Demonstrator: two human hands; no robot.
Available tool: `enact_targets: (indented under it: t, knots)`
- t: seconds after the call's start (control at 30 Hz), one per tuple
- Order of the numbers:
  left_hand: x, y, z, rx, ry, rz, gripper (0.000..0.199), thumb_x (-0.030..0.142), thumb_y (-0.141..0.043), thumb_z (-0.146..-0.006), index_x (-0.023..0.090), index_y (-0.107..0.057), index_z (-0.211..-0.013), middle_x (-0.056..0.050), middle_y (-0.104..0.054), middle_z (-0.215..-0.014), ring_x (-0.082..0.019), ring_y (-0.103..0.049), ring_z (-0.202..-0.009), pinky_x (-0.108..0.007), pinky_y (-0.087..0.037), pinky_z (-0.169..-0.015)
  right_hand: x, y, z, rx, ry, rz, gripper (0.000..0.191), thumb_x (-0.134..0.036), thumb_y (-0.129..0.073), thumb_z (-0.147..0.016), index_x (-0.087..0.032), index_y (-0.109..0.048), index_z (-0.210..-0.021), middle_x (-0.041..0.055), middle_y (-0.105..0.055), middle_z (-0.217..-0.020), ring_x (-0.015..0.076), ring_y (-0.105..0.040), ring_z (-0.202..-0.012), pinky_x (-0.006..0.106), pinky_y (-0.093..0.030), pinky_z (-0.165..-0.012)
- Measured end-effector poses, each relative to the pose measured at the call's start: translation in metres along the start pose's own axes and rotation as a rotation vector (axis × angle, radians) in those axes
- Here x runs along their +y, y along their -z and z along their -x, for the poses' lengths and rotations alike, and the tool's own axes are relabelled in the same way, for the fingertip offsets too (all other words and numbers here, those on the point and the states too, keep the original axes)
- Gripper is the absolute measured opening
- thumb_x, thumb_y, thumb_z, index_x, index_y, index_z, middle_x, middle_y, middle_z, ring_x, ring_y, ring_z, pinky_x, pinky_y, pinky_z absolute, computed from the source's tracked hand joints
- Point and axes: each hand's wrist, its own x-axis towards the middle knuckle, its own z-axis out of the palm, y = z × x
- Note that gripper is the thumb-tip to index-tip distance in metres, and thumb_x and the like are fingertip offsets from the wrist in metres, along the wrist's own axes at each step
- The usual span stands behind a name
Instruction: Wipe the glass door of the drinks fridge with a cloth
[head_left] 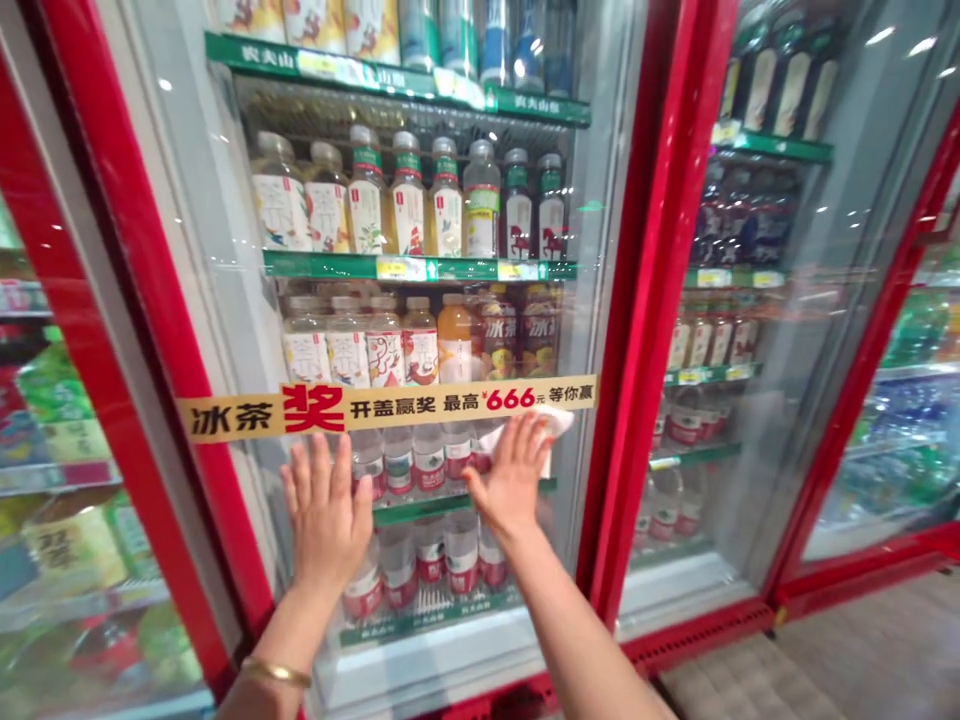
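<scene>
My left hand (325, 515) lies flat with spread fingers against the glass door of a drinks cooler, just below a tan printed strip (450, 403). To its right, my right hand (514, 475) presses a white cloth or tissue (556, 422) to the glass, over the strip's lower edge. The cloth sticks out past the fingertips on the right. Behind the glass, bottles with white labels (407, 215) stand in rows on green-edged shelves (337, 265).
Red door frames (637, 300) run down both sides of this door. A second cooler section (720, 400) stands to the right, and another with green bottles (930, 320) beyond it. More drinks (75, 545) show at the left. Floor tiles (862, 650) appear at the lower right.
</scene>
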Motion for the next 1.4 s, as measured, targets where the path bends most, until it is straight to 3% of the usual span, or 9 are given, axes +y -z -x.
enact_targets:
  t: [0.13, 0.33, 0.5, 0.6, 0.73, 0.93, 1.1, 1.3, 1.4]
  knots:
    - [-0.012, -0.032, 0.003, 0.050, -0.041, -0.081, 0.077, 0.048, -0.053, -0.107, 0.026, -0.028, -0.176, -0.016, -0.024, -0.184, -0.036, -0.006, -0.175, -0.070, -0.006, -0.139, 0.018, -0.031, 0.048, -0.215, 0.422, -0.022, 0.070, -0.060, -0.030, -0.111, -0.030, -0.034, -0.174, 0.0050, -0.050, -0.173, 0.0345, -0.034, -0.166, 0.059, -0.036, -0.131]
    - [-0.016, -0.031, 0.009, 0.106, -0.143, -0.133, 0.085, 0.041, -0.060, -0.105, 0.031, -0.016, -0.178, -0.012, -0.016, -0.187, -0.036, -0.005, -0.175, -0.071, -0.004, -0.139, 0.009, -0.034, 0.027, 0.172, -0.157, 0.218, 0.087, -0.059, -0.028, -0.112, -0.009, -0.002, -0.178, 0.0275, 0.000, -0.184, 0.0443, 0.002, -0.173, 0.084, -0.026, -0.127]
    - [-0.016, -0.027, 0.005, 0.112, -0.231, -0.188, 0.087, 0.034, -0.061, -0.105, 0.027, -0.014, -0.178, -0.010, -0.011, -0.187, -0.029, -0.002, -0.176, -0.062, -0.003, -0.142, -0.029, -0.049, 0.061, 0.009, 0.383, 0.197, 0.074, -0.073, -0.029, -0.108, -0.036, -0.044, -0.170, -0.0057, -0.030, -0.183, 0.0252, -0.017, -0.174, 0.050, -0.032, -0.138]
    - [-0.015, -0.029, 0.007, 0.126, -0.221, -0.190, 0.089, 0.033, -0.062, -0.104, 0.028, -0.014, -0.178, -0.007, -0.010, -0.188, -0.029, -0.001, -0.176, -0.062, -0.002, -0.142, 0.002, -0.036, 0.065, 0.049, 0.199, 0.265, 0.070, -0.055, -0.042, -0.110, -0.039, -0.027, -0.176, 0.0062, -0.019, -0.187, 0.0368, -0.007, -0.175, 0.075, -0.027, -0.133]
    - [-0.017, -0.029, 0.008, 0.137, -0.243, -0.204, 0.091, 0.031, -0.064, -0.102, 0.026, -0.015, -0.178, -0.008, -0.009, -0.188, -0.031, -0.002, -0.175, -0.066, -0.003, -0.142, -0.002, -0.043, 0.045, 0.175, -0.130, 0.144, 0.088, -0.058, -0.027, -0.112, -0.010, 0.010, -0.177, 0.0282, -0.006, -0.184, 0.0423, -0.005, -0.174, 0.087, -0.027, -0.125]
    - [-0.017, -0.021, 0.007, 0.079, -0.286, -0.264, 0.098, 0.027, -0.066, -0.098, 0.022, -0.011, -0.179, -0.010, -0.005, -0.188, -0.034, -0.001, -0.175, -0.066, -0.003, -0.144, -0.011, -0.046, 0.062, 0.032, 0.281, 0.124, 0.086, -0.059, -0.041, -0.105, -0.021, -0.017, -0.179, 0.0019, -0.019, -0.186, 0.0265, -0.006, -0.175, 0.061, -0.032, -0.138]
    - [-0.010, -0.020, 0.006, 0.062, -0.258, -0.267, 0.097, 0.025, -0.063, -0.099, 0.022, -0.008, -0.179, -0.006, -0.001, -0.189, -0.029, 0.003, -0.176, -0.060, 0.001, -0.146, 0.015, -0.027, 0.028, 0.174, -0.312, 0.177, 0.083, -0.052, -0.020, -0.113, -0.008, 0.011, -0.176, 0.0236, 0.012, -0.184, 0.0413, 0.009, -0.173, 0.090, -0.017, -0.127]
    - [-0.015, -0.019, 0.007, 0.078, -0.300, -0.252, 0.096, 0.027, -0.065, -0.099, 0.020, -0.012, -0.178, -0.012, -0.005, -0.188, -0.034, 0.000, -0.175, -0.069, -0.003, -0.142, -0.031, -0.038, 0.036, 0.042, 0.365, 0.199, 0.089, -0.071, -0.021, -0.107, -0.020, -0.017, -0.179, -0.0024, -0.013, -0.187, 0.0173, -0.011, -0.174, 0.039, -0.009, -0.144]
    - [-0.016, -0.021, 0.009, 0.068, -0.257, -0.219, 0.097, 0.027, -0.066, -0.099, 0.026, -0.012, -0.179, -0.011, -0.007, -0.188, -0.038, -0.002, -0.175, -0.075, -0.004, -0.140, 0.009, -0.024, 0.049, 0.081, 0.120, 0.251, 0.083, -0.054, -0.028, -0.111, -0.015, -0.001, -0.179, 0.0085, 0.006, -0.187, 0.0233, 0.006, -0.175, 0.062, -0.005, -0.142]
